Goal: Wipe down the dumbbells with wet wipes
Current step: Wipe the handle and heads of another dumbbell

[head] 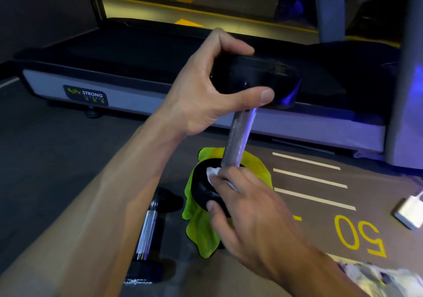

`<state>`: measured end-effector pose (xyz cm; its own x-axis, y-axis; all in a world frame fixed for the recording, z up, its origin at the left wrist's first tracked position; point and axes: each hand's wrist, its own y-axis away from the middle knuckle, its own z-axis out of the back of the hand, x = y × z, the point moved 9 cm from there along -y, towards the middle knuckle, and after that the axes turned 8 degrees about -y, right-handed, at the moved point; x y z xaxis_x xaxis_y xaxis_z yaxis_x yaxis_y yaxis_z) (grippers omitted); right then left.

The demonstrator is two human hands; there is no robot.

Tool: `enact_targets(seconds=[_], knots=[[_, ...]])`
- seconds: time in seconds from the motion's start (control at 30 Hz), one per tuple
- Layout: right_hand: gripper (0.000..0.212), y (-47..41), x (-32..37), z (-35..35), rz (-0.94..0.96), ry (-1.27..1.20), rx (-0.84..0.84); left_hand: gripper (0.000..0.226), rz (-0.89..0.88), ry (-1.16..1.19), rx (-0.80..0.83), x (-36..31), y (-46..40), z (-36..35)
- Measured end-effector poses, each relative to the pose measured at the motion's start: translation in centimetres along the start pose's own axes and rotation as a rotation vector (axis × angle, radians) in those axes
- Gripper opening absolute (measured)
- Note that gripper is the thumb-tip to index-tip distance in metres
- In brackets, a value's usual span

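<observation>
1. Head view, progress: you've got one dumbbell (238, 134) stood on end on the green cloth (201, 235) on the floor, and the white wet wipe (212, 173) is down on the inner face of its lower head, right where the handle meets it. I'd call this mid-wipe on this dumbbell; whether its top head is already done, I can't tell.
2. Still to do, by my read: the second dumbbell (147, 232) lies flat on the floor just left of the cloth, untouched by either hand.
3. Your left hand (206, 95) reaches over and grips the upper head, thumb below and fingers curled over the top, keeping the dumbbell upright with a slight tilt.
4. Your right hand (247, 207) pinches the wipe under its fingers and presses it onto the lower head, thumb against the rim.
5. Behind it all sits the treadmill (87, 95).
</observation>
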<state>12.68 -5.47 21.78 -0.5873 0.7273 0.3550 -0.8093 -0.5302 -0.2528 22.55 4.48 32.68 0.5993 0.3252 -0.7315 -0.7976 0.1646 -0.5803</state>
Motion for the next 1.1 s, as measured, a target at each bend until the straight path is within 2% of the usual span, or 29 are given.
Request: enact_targets(seconds=[0.1, 0.27, 0.47, 0.6, 0.7, 0.8, 0.97, 1.1], knots=[[0.041, -0.1, -0.1, 0.0, 0.0, -0.045, 0.013, 0.057, 0.006, 0.0, -0.016, 0.1, -0.1, 0.1], [0.033, 1.4, -2.2, 2.4, -0.023, -0.081, -0.068, 0.055, 0.019, -0.009, -0.06, 0.5, -0.1, 0.7], [0.051, -1.3, 1.8, -1.1, -0.012, -0.047, -0.012, 0.056, 0.02, -0.003, -0.094, 0.7, 0.2, 0.5], [0.04, 0.4, 0.7, -0.4, 0.068, -0.12, 0.012, 0.056, 0.019, -0.006, -0.097, 0.7, 0.4, 1.0], [0.036, 2.3, -1.9, 1.2, 0.101, -0.157, -0.106, 0.055, 0.025, -0.002, -0.101, 0.7, 0.6, 1.2], [0.035, 2.8, -4.3, 2.2, 0.026, -0.189, -0.182, 0.054, 0.033, 0.005, -0.101, 0.9, 0.6, 1.4], [0.03, 1.6, -4.0, 3.6, 0.078, -0.278, -0.288, 0.055, 0.044, 0.024, -0.099, 1.4, 0.7, 1.6], [0.021, 0.2, -6.0, 8.1, -0.042, -0.263, -0.55, 0.053, 0.046, 0.031, -0.107, 1.5, 0.7, 1.8]])
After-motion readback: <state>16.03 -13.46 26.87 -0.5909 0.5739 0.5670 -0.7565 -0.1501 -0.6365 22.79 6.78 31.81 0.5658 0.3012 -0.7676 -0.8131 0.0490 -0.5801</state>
